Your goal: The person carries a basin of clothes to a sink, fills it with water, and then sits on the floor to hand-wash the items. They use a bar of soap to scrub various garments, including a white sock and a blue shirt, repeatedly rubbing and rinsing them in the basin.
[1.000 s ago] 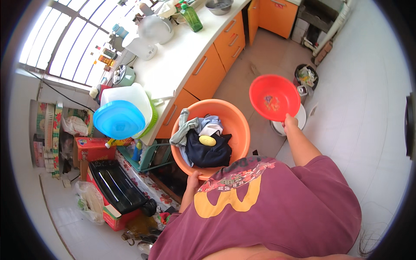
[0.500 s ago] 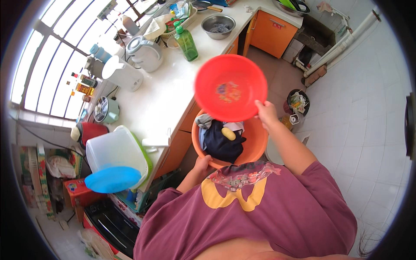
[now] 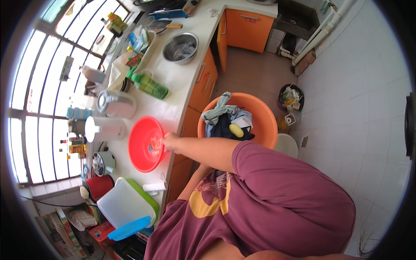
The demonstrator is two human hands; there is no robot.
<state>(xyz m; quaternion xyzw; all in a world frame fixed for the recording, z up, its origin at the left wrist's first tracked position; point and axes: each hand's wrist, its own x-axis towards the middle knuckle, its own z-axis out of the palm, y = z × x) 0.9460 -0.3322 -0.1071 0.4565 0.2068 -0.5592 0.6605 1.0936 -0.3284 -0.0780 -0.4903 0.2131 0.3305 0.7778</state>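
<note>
Beside the white counter (image 3: 182, 80) stands an orange tub (image 3: 265, 125) of clothes (image 3: 222, 123), over the counter a red basin (image 3: 141, 143), rim pinched by the right hand (image 3: 170, 143), left hand hidden, its fingers I cannot tell, yellow oval bar (image 3: 236, 130) atop the clothes

Nothing legible; a red label (image 3: 250, 20) on the orange cabinet door (image 3: 245, 35) — too small to read.

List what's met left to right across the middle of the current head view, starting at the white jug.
White jug → red basin → right hand gripping the basin's rim → orange tub → white round container, partly hidden.
</note>
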